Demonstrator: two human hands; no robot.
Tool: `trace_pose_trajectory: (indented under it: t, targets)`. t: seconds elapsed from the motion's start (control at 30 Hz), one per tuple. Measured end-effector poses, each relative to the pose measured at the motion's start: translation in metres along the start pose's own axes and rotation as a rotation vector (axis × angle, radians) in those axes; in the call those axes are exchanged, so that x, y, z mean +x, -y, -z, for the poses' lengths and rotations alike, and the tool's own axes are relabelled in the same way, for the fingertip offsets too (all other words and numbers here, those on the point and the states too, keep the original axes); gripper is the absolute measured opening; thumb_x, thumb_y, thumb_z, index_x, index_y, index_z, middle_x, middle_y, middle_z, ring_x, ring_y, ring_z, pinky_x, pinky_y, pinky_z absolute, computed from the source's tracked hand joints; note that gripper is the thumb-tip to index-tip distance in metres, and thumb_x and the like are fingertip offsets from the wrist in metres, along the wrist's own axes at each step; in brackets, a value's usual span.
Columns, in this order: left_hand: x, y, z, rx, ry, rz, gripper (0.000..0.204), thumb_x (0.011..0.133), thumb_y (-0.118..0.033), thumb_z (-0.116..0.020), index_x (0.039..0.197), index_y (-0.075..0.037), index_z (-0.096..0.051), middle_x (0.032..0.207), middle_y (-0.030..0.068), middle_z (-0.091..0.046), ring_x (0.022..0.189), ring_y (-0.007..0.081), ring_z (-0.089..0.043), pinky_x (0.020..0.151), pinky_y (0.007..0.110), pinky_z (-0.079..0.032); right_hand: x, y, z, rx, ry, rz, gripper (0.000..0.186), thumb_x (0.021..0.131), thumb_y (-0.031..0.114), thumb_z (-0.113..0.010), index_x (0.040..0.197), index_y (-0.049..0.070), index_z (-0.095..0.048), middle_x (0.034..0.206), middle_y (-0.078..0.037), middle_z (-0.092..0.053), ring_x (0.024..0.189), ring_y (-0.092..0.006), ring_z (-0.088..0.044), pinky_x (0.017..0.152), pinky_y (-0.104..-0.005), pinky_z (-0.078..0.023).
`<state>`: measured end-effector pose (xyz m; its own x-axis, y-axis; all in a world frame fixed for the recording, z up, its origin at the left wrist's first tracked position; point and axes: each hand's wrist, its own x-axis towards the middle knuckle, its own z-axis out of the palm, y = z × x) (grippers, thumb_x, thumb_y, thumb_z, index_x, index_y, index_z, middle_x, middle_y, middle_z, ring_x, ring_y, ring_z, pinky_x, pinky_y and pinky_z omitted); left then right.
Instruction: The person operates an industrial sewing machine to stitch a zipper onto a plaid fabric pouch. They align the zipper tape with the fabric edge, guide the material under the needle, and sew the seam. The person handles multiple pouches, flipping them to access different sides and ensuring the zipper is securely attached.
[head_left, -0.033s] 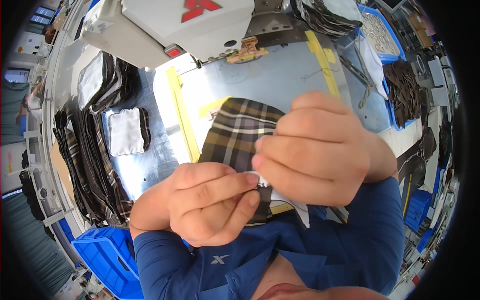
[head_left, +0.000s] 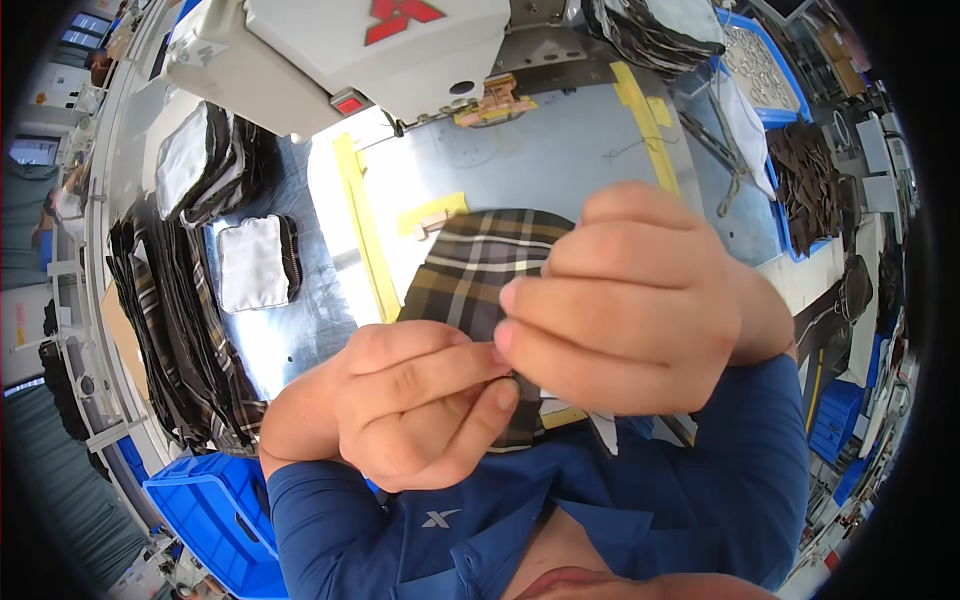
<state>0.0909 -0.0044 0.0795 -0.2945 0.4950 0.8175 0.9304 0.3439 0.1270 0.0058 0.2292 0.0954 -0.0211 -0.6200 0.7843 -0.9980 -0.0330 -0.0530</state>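
A brown, black and white plaid cloth piece (head_left: 485, 255) lies over the metal work plate in front of me, its lower part under my hands. My left hand (head_left: 415, 405) is closed in a pinch on the cloth's edge, thumb against forefinger. My right hand (head_left: 640, 300) is closed too, its fingertips meeting the left ones at the same spot. Whatever small part sits between the fingertips is hidden. Below the right hand, a pointed white fabric end (head_left: 606, 432) sticks out beside the plaid cloth.
A white sewing machine head (head_left: 380, 55) overhangs the plate, which has yellow tape strips (head_left: 368, 235). On the left are a white zippered piece (head_left: 252, 265), plaid cloth stacks (head_left: 180, 335) and a blue crate (head_left: 205, 500). Rightward are brown pieces (head_left: 805, 185) and a blue-rimmed tray (head_left: 800, 95).
The plaid cloth's far edge has shifted slightly toward me. My right fingertips have moved a little left, covering the white bit that showed between my hands.
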Motion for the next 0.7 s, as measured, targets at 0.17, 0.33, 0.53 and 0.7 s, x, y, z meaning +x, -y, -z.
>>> trace_pose_trajectory:
  t: [0.17, 0.33, 0.53, 0.7]
  targets:
    - [0.006, -0.004, 0.011, -0.027, 0.086, 0.095, 0.024, 0.073, 0.012, -0.081, 0.094, 0.004, -0.073, 0.084, 0.0061, -0.057, 0.089, 0.0293, -0.076, 0.072, 0.037, -0.058, -0.002, -0.004, 0.001, 0.124, 0.012, -0.006, 0.013, 0.081, 0.011, -0.079, 0.093, 0.004, -0.077, 0.093, -0.006, -0.074, 0.080, -0.0211, -0.065, 0.062, -0.0348, -0.046]
    - [0.007, -0.001, 0.017, 0.015, 0.073, 0.158, 0.027, 0.074, 0.013, -0.079, 0.099, 0.006, -0.072, 0.090, 0.0093, -0.059, 0.092, 0.0336, -0.076, 0.073, 0.040, -0.060, 0.003, -0.013, 0.009, 0.370, 0.129, -0.208, 0.020, 0.081, 0.012, -0.082, 0.098, 0.002, -0.078, 0.096, -0.008, -0.074, 0.080, -0.0233, -0.067, 0.062, -0.0360, -0.047]
    - [0.006, 0.001, 0.014, 0.017, 0.068, 0.156, 0.024, 0.076, 0.009, -0.079, 0.098, 0.005, -0.073, 0.095, 0.0107, -0.061, 0.093, 0.0355, -0.076, 0.073, 0.042, -0.061, -0.001, 0.000, -0.008, 0.157, 0.001, -0.174, 0.021, 0.080, 0.011, -0.080, 0.098, 0.000, -0.079, 0.091, -0.011, -0.074, 0.075, -0.0246, -0.067, 0.060, -0.0374, -0.047]
    - [0.009, 0.012, 0.034, -0.057, 0.028, 0.217, 0.033, 0.077, -0.019, -0.091, 0.097, -0.002, -0.071, 0.091, 0.0088, -0.058, 0.089, 0.0328, -0.074, 0.069, 0.042, -0.059, 0.002, -0.003, 0.004, 0.056, 0.012, -0.104, 0.021, 0.077, 0.011, -0.080, 0.096, 0.001, -0.079, 0.091, -0.010, -0.076, 0.074, -0.0229, -0.067, 0.061, -0.0364, -0.048]
